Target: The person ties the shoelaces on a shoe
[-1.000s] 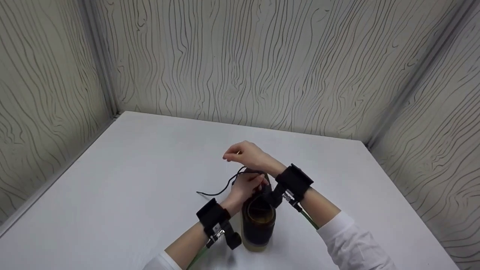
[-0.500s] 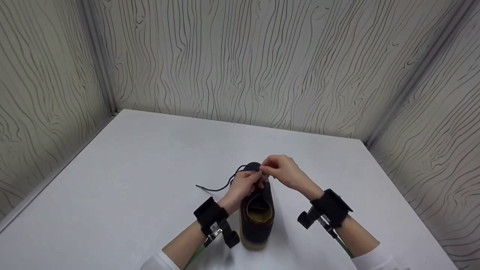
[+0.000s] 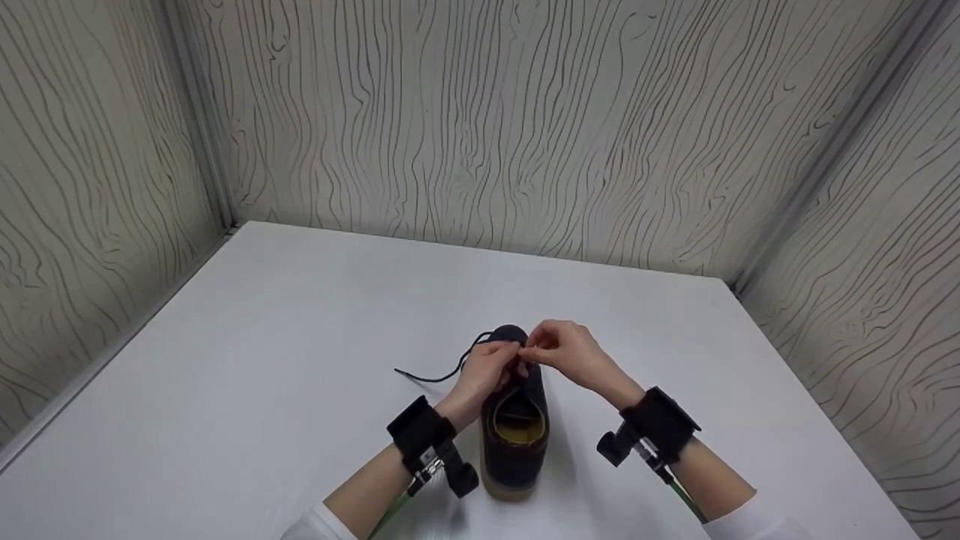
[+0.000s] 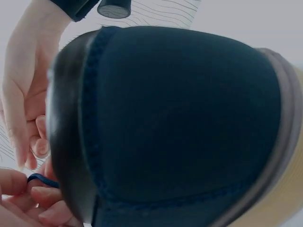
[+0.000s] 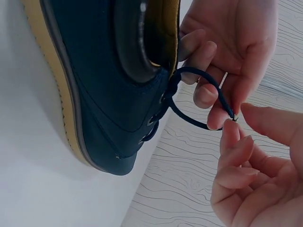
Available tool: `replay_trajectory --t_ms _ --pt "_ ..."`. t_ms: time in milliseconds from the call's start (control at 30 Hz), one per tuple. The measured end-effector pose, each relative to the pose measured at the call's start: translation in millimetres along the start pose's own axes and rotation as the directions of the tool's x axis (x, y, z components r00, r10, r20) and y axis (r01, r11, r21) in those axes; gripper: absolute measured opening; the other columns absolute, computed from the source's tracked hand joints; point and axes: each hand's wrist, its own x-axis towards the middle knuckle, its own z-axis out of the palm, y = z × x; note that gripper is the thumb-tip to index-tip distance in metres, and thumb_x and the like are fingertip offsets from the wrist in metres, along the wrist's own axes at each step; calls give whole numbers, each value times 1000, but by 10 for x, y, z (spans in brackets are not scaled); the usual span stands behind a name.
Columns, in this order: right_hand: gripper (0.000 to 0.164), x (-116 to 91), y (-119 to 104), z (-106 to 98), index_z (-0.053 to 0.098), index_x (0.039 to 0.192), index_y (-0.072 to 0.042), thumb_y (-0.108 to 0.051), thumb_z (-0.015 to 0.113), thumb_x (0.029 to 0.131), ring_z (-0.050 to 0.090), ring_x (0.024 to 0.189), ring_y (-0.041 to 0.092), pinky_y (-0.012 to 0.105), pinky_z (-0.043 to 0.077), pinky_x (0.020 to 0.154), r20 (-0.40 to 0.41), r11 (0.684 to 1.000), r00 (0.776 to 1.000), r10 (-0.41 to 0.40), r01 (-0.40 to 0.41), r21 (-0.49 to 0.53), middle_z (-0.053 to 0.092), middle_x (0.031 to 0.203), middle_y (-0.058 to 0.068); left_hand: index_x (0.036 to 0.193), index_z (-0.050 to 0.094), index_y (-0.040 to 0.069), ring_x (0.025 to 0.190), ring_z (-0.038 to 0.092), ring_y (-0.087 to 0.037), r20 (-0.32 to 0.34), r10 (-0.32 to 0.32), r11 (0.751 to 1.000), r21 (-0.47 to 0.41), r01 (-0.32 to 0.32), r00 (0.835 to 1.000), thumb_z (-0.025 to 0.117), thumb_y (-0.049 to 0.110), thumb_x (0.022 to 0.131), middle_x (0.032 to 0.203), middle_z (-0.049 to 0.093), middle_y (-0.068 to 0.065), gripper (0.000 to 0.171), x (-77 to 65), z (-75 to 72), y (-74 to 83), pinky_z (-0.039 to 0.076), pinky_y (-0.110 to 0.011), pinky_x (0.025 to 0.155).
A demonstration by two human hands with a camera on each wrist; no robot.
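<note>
Three pale panel walls patterned with dark wood-grain lines (image 3: 480,112) enclose the back and both sides of a broad, flat white table (image 3: 300,322). A person in a white long-sleeved top (image 3: 754,525) works there with two bare hands.

On the table, right of its middle and towards the person, a dark blue low shoe with a cream-yellow sole (image 3: 512,469) stands upright, toe pointing away, its yellow-lined opening near the heel.

Over the front of the shoe, the left hand (image 3: 484,367) pinches a thin, round, dark blue shoelace (image 5: 194,70) between thumb and forefinger. The right hand (image 3: 574,349) comes in from the other side, its thumb and forefinger pinching the lace at the same spot, so the fingertips of both hands touch; its other fingers are curled.

Each wrist wears a wide black strap (image 3: 661,425) bearing a small black camera (image 3: 615,444), with a thin green cable (image 3: 686,497) running back along the forearm.

The lace arcs from the eyelets to the fingertips in a loop, while one free end lies out to the left.

A tiny pale label (image 3: 430,456) sits by the left strap, its marks too small to read.
</note>
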Motion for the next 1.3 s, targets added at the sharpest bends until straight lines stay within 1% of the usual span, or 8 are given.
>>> replay_trajectory --t_ms 167,333,533,800,933,1100,1200,1300 --pt "14 -5 29 29 63 87 -6 -17 69 81 51 68 15 32 43 58 -31 1000 999 -14 13 -23 55 74 -2 74 62 -5 44 32 -5 -1 6 1000 -11 -6 1000 49 13 91 59 54 -1 28 4 7 -21 24 -18 42" --pt "15 4 43 44 63 87 -6 -16 71 79 50 66 15 32 42 56 -57 999 998 -27 26 -23 54 74 -2 73 62 -1 44 33 -5 -1 -17 1000 -14 17 1000 47 14 92 60 56 -2 29 7 11 -20 24 -17 41" --pt "14 25 53 62 64 86 -7 -18 70 80 51 65 15 32 42 56 -59 999 998 -29 28 -15 57 74 -3 75 64 -1 45 35 -6 -1 -43 999 -4 43 999 42 22 96 63 59 -4 38 2 5 -13 25 -18 42" --pt "6 44 95 79 64 83 -7 -13 65 84 53 68 15 33 43 61 -10 999 999 -35 35 38 58 75 -3 85 68 -1 46 36 -7 31 -36 990 134 32 999 33 38 98 72 63 -9 54 -37 -34 -6 27 -19 44" --pt "5 47 99 88 63 84 -5 -9 63 85 54 69 15 32 44 62 7 997 999 -37 37 62 58 75 -2 83 67 -2 49 37 -8 31 -38 989 147 33 999 36 41 96 72 62 -7 55 -65 -57 4 28 -20 46" --pt "4 41 127 107 61 84 -2 -5 62 84 55 68 15 31 45 61 -16 996 999 -42 43 75 58 75 0 89 67 -2 55 45 -11 47 4 979 205 -14 999 40 30 97 76 60 -7 43 -160 -134 40 35 -23 50" --pt "4 39 150 117 60 84 0 -3 63 83 57 69 16 31 46 62 -27 994 999 -34 37 107 60 75 2 90 67 -3 57 49 -14 61 59 970 231 -72 996 44 21 95 78 61 -10 33 -226 -198 91 39 -25 51" --pt "5 44 157 125 59 85 1 -2 63 82 59 68 16 31 47 61 -35 989 999 -22 26 143 61 74 4 86 65 -6 55 49 -15 53 118 959 254 -128 992 48 11 93 76 60 -15 25 -337 -231 285 40 -26 51"
